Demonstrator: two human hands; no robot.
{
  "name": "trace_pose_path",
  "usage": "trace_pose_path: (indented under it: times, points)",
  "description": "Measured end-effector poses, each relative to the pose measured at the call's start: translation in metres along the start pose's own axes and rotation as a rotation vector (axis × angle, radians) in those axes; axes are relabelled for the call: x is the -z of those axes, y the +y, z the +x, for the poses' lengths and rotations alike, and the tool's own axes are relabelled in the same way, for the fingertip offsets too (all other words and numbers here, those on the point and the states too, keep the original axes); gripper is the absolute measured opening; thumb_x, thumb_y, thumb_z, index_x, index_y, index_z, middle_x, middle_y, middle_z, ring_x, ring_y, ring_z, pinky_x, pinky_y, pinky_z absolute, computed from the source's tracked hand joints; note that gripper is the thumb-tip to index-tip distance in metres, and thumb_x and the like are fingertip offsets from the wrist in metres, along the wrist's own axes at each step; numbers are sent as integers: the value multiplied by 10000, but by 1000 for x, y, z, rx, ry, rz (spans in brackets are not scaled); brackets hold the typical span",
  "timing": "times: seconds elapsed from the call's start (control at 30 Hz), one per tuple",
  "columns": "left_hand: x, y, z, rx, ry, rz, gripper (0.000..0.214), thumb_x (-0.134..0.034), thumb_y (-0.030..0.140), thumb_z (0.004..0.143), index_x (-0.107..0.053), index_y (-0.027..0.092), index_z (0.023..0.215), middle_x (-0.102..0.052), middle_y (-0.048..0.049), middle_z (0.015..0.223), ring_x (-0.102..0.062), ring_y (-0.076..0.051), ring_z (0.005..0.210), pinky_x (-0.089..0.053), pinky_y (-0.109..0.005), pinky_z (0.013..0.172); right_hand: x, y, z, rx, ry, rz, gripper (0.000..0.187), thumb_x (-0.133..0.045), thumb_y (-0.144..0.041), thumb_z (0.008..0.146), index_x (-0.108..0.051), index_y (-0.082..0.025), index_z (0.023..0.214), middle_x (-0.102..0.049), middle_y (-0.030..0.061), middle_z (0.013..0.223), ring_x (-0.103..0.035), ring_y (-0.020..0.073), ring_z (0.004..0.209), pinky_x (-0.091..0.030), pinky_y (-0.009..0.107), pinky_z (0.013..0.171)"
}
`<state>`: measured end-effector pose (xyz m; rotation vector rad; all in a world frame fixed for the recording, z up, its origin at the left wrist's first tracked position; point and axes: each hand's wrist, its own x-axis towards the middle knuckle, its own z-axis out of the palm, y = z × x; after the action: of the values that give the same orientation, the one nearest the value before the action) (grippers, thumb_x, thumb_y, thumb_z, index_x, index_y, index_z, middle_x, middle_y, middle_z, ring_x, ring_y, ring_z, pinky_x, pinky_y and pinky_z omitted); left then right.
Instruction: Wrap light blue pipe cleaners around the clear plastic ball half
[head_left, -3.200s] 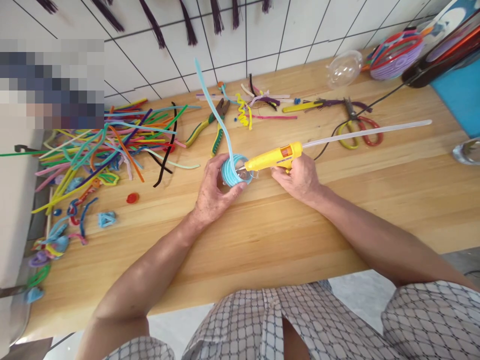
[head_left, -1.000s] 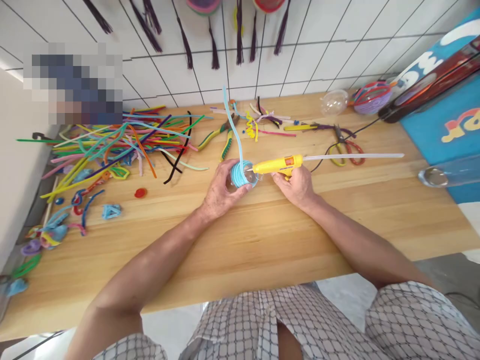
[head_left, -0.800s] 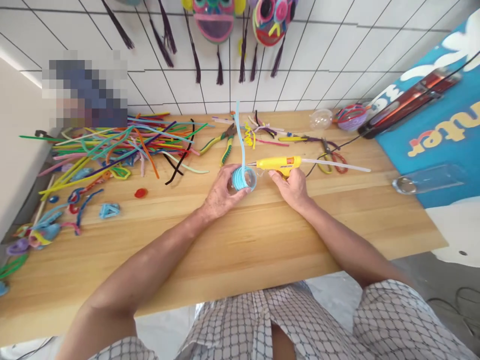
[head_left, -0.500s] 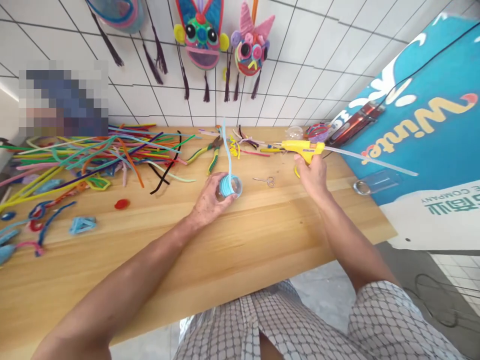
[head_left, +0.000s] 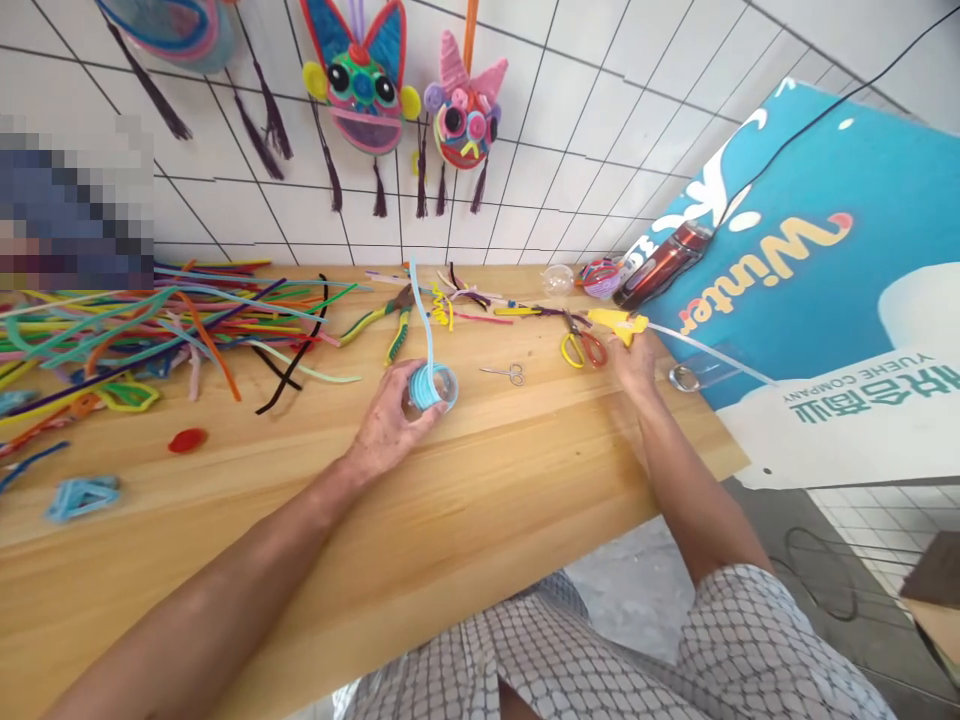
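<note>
My left hand point(head_left: 390, 415) is wrapped round a small clear cup point(head_left: 448, 388) with light blue pipe cleaner point(head_left: 426, 388) coiled about it. One loose end of the pipe cleaner sticks up toward the wall. At the right, my right hand point(head_left: 634, 362) grips a yellow hot glue gun point(head_left: 616, 322), its nozzle pointing left and a long translucent glue stick point(head_left: 712, 352) trailing out of its back. Red-and-yellow handled scissors point(head_left: 583, 345) lie just left of the glue gun. Between my hands rest small silver scissors point(head_left: 506, 374).
A heap of colourful pipe cleaners point(head_left: 150, 330) spreads over the left of the wooden table point(head_left: 465, 520). Green-handled pliers point(head_left: 390, 318) lie behind my left hand. A red disc point(head_left: 187, 440), a clear glass point(head_left: 694, 375) and a dark red flask point(head_left: 664, 265) are also there. Decorated masks point(head_left: 364, 85) hang on the wall.
My right hand has moved the glue gun right and lower toward the table, uncovering the red-and-yellow scissors. My left hand still holds the wrapped cup. The view has turned slightly right.
</note>
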<state>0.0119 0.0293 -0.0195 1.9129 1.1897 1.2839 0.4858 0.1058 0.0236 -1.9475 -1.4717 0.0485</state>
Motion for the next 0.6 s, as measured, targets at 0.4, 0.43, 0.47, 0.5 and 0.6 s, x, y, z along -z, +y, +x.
trace_pose_path:
  times: [0.4,0.43,0.47,0.5,0.6]
  points:
    - [2,11,0,75,-28,-21,642,-783,511,938,-573,224,1473,-672,-141,1443,-718,-291,1277,-657,-420,1023,-18,-22,-55,152,-190,7,432,-692,-477,874,-745,-216,1213,-804,166,1240,-731,378,1144,-595,546,1027]
    - [3,12,0,80,-33,-20,641,-780,510,938,-575,219,1471,-672,-142,1442,-719,-290,1275,-657,-422,1027,-13,-18,-53,155,-211,40,399,-702,-457,862,-749,-230,1187,-807,147,1239,-733,360,1122,-602,534,1016]
    - [3,12,0,83,-36,-21,644,-781,513,936,-576,217,1470,-673,-143,1439,-721,-292,1272,-657,-428,1032,-8,-14,-51,149,-224,74,369,-703,-437,853,-752,-242,1162,-814,129,1228,-738,342,1090,-612,520,996]
    - [3,13,0,84,-37,-21,649,-783,518,935,-576,216,1471,-673,-145,1439,-721,-296,1274,-656,-437,1043,-3,-10,-47,135,-229,105,342,-691,-422,852,-755,-252,1142,-820,113,1214,-742,325,1059,-620,507,976]
    - [4,12,0,80,-34,-21,662,-792,537,937,-572,219,1475,-675,-151,1446,-718,-314,1295,-647,-472,1091,9,-1,-34,95,-200,146,302,-621,-408,889,-768,-257,1105,-831,99,1215,-755,309,1065,-618,506,997]
